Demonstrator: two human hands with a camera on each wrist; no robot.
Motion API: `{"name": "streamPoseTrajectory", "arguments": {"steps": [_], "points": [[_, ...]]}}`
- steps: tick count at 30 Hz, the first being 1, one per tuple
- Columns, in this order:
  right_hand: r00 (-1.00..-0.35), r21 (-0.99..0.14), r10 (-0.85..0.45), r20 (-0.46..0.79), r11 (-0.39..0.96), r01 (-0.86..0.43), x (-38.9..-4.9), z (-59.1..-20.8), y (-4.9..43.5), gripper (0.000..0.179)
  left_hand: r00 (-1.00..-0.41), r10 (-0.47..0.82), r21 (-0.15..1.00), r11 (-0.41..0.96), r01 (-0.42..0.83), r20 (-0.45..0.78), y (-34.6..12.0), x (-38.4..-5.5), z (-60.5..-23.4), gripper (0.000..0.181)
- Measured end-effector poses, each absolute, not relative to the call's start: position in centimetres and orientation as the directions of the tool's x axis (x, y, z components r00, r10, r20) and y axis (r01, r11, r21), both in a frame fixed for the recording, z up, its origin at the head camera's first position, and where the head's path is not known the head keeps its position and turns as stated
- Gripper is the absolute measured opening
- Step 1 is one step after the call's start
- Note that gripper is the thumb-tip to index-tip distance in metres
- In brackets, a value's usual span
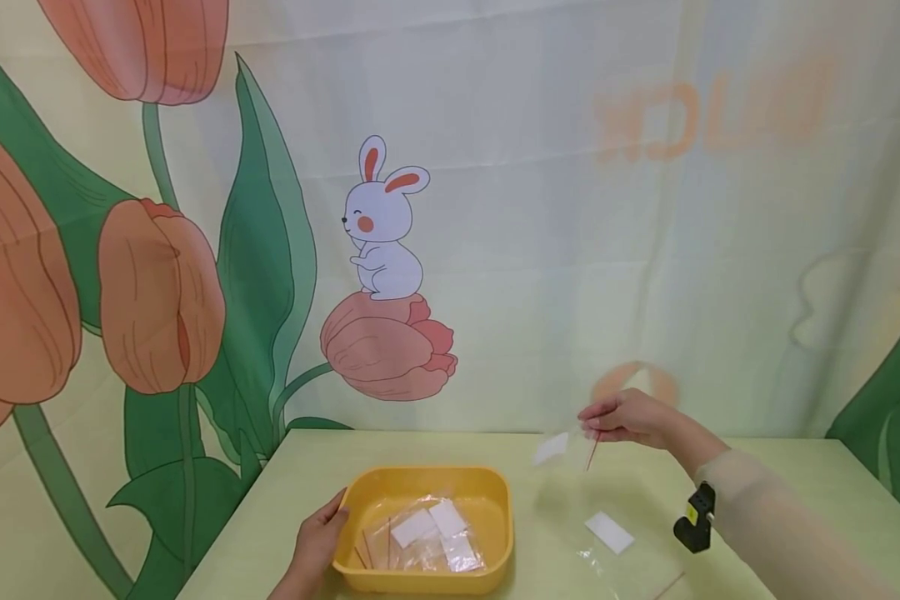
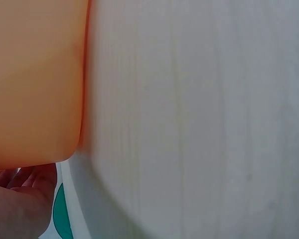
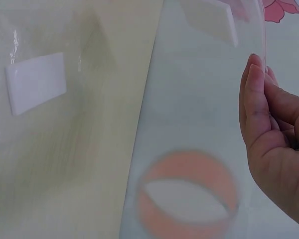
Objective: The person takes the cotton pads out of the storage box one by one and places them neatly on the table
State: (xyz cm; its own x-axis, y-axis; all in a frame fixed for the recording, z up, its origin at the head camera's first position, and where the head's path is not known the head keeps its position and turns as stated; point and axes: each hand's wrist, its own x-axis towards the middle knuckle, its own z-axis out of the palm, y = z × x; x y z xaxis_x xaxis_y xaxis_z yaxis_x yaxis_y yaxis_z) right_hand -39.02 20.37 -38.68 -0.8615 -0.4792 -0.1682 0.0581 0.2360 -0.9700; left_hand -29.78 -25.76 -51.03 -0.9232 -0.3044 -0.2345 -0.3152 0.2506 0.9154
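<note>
My left hand [image 1: 317,537] grips the left side of a yellow plastic basin [image 1: 420,582]; the left wrist view shows its fingers partly hidden by the basin wall [image 2: 35,89]. Inside lie several clear zip bags [image 1: 461,546], with red seal lines and white rectangular pieces. To the right, above the table, my right hand [image 1: 630,418] pinches the red-lined edge of another clear zip bag [image 1: 576,450], which hangs with a white piece [image 3: 214,20] inside. Below that hand a further clear bag with a white block [image 1: 610,532] lies on the table.
The pale green table [image 1: 787,475] ends at a printed cloth backdrop [image 1: 525,250] with tulips and a rabbit. A black wrist camera [image 1: 695,517] is on the right forearm. The basin stands left of the loose bag.
</note>
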Motion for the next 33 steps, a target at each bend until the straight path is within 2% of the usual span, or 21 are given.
{"name": "streamPoseTrajectory", "arguments": {"steps": [8,17,27,33], "points": [[-0.877,-0.968,-0.44,-0.191,0.234,0.093,-38.4,-40.0,23.2,0.036,-0.923,-0.302,0.916,0.246,-0.316,-0.237,-25.7,-29.8,-51.0,0.049],[-0.887,-0.973,-0.417,-0.201,0.191,0.131,-37.4,-41.9,25.9,0.023,-0.924,-0.304,0.919,0.244,-0.309,-0.23,-25.7,-29.7,-51.1,0.049],[-0.879,-0.968,-0.415,-0.234,0.18,0.173,-36.2,-44.3,29.4,0.031,-0.922,-0.304,0.921,0.231,-0.315,-0.239,-26.0,-29.9,-51.2,0.05],[-0.869,-0.966,-0.421,-0.258,0.143,0.217,-35.4,-45.9,31.5,0.027,-0.925,-0.299,0.924,0.229,-0.306,-0.233,-25.9,-29.8,-51.2,0.049]]}}
